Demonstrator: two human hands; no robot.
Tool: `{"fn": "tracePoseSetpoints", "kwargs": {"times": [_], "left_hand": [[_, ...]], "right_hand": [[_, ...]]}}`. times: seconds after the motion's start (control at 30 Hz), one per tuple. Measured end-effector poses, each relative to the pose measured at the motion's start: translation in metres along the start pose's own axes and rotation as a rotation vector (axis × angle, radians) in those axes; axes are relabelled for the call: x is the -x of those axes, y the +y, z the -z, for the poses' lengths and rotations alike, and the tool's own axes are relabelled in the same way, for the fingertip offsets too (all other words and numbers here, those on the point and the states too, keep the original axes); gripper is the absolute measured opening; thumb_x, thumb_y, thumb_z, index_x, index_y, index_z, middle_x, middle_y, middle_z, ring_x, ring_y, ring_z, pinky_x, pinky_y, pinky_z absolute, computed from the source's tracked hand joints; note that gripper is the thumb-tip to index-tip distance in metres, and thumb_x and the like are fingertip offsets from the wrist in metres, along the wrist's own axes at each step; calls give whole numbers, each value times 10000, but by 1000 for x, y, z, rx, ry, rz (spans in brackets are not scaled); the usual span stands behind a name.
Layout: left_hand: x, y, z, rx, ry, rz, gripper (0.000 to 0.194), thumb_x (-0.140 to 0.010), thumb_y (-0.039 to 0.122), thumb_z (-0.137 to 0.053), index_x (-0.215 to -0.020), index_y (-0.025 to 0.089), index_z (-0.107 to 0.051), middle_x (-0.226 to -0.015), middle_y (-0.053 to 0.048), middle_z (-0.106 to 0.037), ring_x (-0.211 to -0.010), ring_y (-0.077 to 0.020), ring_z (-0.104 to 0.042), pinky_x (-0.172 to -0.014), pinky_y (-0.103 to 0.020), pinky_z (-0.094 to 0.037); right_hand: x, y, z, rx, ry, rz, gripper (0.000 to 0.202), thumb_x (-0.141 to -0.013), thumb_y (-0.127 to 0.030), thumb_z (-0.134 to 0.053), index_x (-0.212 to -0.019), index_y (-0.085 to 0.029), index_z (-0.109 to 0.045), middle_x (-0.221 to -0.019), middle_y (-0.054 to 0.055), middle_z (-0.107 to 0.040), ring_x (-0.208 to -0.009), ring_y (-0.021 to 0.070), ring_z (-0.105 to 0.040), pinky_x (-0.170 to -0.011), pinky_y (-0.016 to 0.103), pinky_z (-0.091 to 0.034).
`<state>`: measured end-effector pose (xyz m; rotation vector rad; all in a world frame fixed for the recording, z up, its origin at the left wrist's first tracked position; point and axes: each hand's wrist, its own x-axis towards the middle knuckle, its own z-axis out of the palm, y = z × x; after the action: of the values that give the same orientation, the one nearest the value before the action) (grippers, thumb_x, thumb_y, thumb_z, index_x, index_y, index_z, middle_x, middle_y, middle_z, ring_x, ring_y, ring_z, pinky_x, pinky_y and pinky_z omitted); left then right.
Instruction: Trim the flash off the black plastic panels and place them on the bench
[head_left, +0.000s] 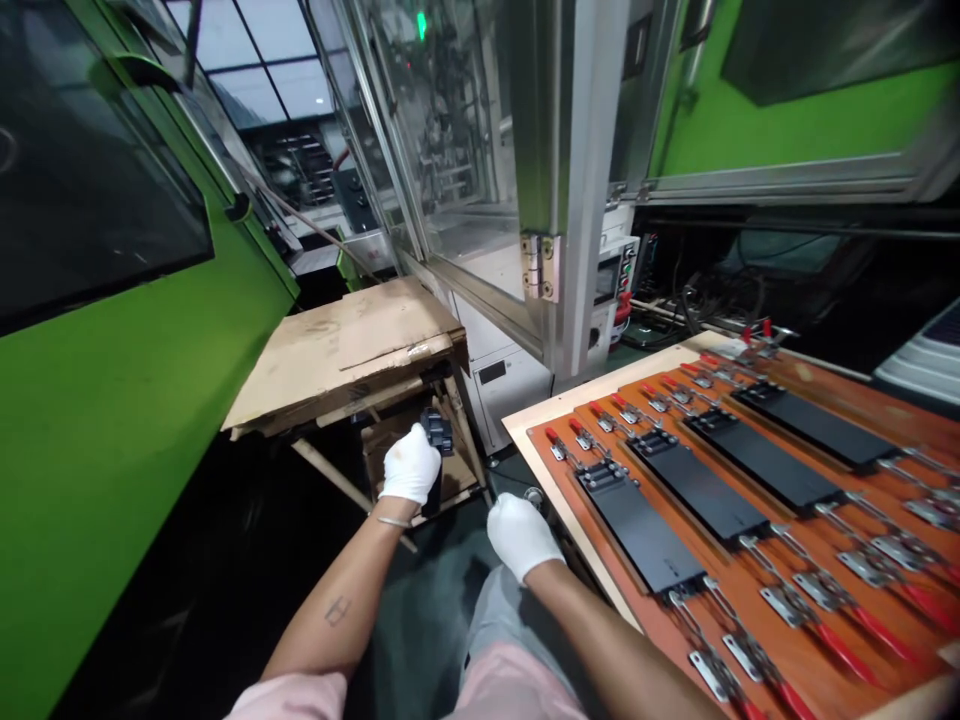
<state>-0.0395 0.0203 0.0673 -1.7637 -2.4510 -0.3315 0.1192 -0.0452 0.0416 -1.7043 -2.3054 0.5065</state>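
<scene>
My left hand, in a white glove, is closed on a dark ribbed plastic part. The part sticks up past the fingers, in front of a cardboard-topped stand; its lower end is partly hidden by the hand. To the right, my right hand is also gloved and closed, above my lap. Whatever its fingers may hold is too small or hidden to make out. Beside that hand lies an orange fixture board, where several dark flat panels are held by toggle clamps with red handles.
A green machine fills the left side. Ahead, a clear door with a metal frame and hinge juts out over a white cabinet. Another green machine panel is at the upper right. Cables run behind the fixture board.
</scene>
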Motion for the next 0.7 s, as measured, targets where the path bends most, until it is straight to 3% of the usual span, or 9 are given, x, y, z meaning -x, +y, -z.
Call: {"fn": "tracePoseSetpoints", "kwargs": {"times": [0.17,0.3,0.53,0.7], "left_hand": [[10,-3,-5,-17,-1,15,593,-806,179,-483,-1378,36,-424,-820,-185,-722,-795,-267,-714,-739,-322,-510],[19,-2,-1,9,6,26,640,-811,184,-481,-1431,82,-359,-821,-155,-733,-768,-255,-714,-738,-320,-514],[24,-3,7,36,-15,-92,415,-822,197,-506,-1226,230,-595,-928,-98,-737,-860,-236,-695,-748,-295,-497],[25,-5,6,0,-7,-99,392,-827,212,-497,-1202,254,-606,-904,-87,-729,-843,-242,-685,-736,-314,-490]], "right_hand": [[4,-14,-1,-26,37,73,259,-890,-56,-432,-989,-76,-670,-978,189,-678,-850,209,-684,-732,257,-517],[6,-30,-2,-57,40,4,289,-949,-130,-369,-1007,-117,-652,-898,143,-705,-805,231,-704,-668,272,-517],[9,-36,2,-79,8,-85,310,-963,-186,-349,-995,-132,-653,-825,147,-721,-808,259,-715,-638,279,-500],[6,-36,4,-100,-17,-87,315,-964,-185,-349,-958,-142,-661,-852,134,-730,-827,252,-714,-657,281,-496]]}}
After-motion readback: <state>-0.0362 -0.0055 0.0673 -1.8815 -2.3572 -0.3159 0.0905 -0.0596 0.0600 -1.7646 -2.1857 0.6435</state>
